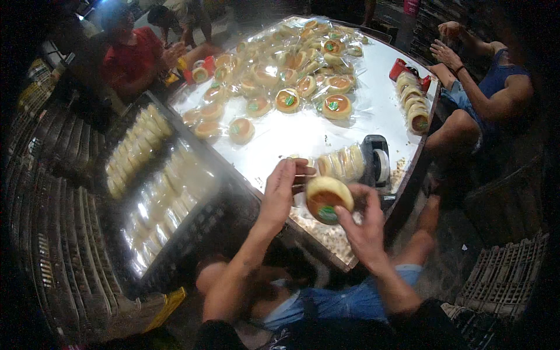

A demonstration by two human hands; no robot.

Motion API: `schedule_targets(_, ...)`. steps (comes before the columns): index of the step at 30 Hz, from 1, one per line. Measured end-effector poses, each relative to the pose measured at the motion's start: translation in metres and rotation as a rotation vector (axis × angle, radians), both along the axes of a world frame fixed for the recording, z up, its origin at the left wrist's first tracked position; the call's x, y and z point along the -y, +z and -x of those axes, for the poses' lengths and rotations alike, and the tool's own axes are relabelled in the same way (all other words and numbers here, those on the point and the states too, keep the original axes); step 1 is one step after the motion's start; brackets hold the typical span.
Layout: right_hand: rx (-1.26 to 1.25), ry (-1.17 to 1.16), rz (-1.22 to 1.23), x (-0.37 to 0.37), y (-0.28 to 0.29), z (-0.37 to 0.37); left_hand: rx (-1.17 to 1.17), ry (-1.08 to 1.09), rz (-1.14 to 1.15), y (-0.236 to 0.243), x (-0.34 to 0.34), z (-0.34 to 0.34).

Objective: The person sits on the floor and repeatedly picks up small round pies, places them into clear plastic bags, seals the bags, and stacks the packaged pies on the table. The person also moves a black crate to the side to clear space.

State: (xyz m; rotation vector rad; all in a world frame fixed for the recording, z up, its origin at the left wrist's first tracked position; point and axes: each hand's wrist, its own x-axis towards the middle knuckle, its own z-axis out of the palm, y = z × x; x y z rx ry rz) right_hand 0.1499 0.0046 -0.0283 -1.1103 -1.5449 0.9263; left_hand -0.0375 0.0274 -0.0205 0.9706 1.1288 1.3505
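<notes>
Hands [366, 231] angled inward, right one gripping bun [328, 201].

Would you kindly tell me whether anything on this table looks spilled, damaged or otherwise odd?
One thing stands out: at the near corner of the white table, a brown-flecked patch contrasts with the plainer white beyond. It may be wear or crumbs; I cannot tell which.

In front of me stands a white-topped table [376, 114] with a brown edge, bright light glaring off its surface. Dark, ribbed crates [61, 219] rise in stacks on my left; a slatted crate [504, 274] sits low at my right, beside shadowy floor [452, 277].
</notes>
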Motion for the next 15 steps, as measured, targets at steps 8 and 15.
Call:
schedule_targets(8, -0.359, 0.062, -0.180, -0.008, 0.027, -0.018, -0.602, 0.293, -0.587, 0.021, 0.025, -0.043)
schedule_targets(15, -0.481, 0.059, -0.206, 0.004, 0.036, -0.037, -0.355, 0.234, -0.305, 0.038, 0.038, -0.067)
